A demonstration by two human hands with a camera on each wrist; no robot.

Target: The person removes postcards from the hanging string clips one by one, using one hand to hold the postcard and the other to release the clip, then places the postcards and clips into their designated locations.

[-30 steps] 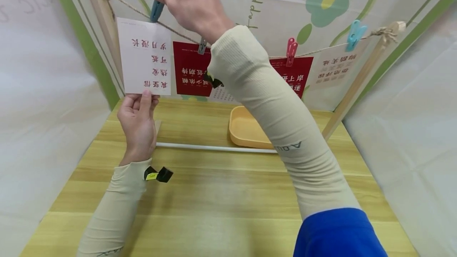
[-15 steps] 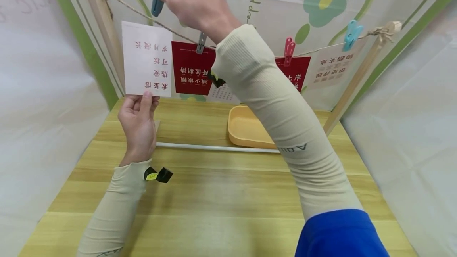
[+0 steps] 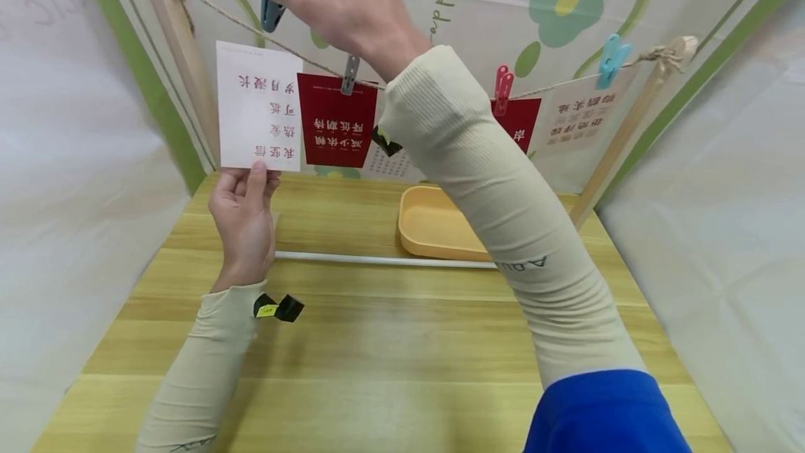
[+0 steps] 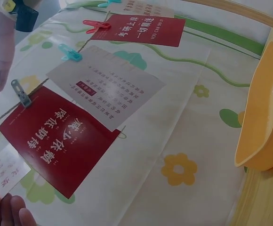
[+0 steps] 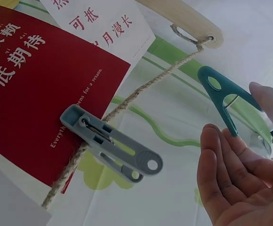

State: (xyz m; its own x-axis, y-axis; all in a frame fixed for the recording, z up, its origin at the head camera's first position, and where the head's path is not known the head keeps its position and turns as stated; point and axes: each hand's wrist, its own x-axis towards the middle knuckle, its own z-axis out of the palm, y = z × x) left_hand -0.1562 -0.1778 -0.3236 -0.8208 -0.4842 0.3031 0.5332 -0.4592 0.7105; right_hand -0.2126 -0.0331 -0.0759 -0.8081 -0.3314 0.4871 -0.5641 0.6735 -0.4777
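Observation:
In the head view my left hand (image 3: 244,219) pinches the bottom edge of a white card (image 3: 258,107) with red lettering, thumb in front. The card stands upright by the left end of a twine line (image 3: 220,11). Above it my right hand (image 3: 355,2) holds a dark teal clothespin (image 3: 272,14), which is off the twine and apart from the card. The right wrist view shows the clothespin (image 5: 221,94) between thumb and fingers. Beside the white card hangs a red card (image 3: 336,121), clipped by a grey clothespin (image 5: 113,143).
Two wooden posts (image 3: 179,54) carry the twine. Farther along hang another red card (image 4: 143,30) under a red clothespin (image 4: 97,26) and a pale card (image 4: 106,87) under a turquoise one (image 4: 70,52). A yellow tray (image 3: 434,226) and a white rod (image 3: 352,258) are on the wooden table (image 3: 377,355).
The teal clothespin has come off the top of the white card and the twine, lifted by my right hand. The white card has shifted slightly down and right, still in my left hand.

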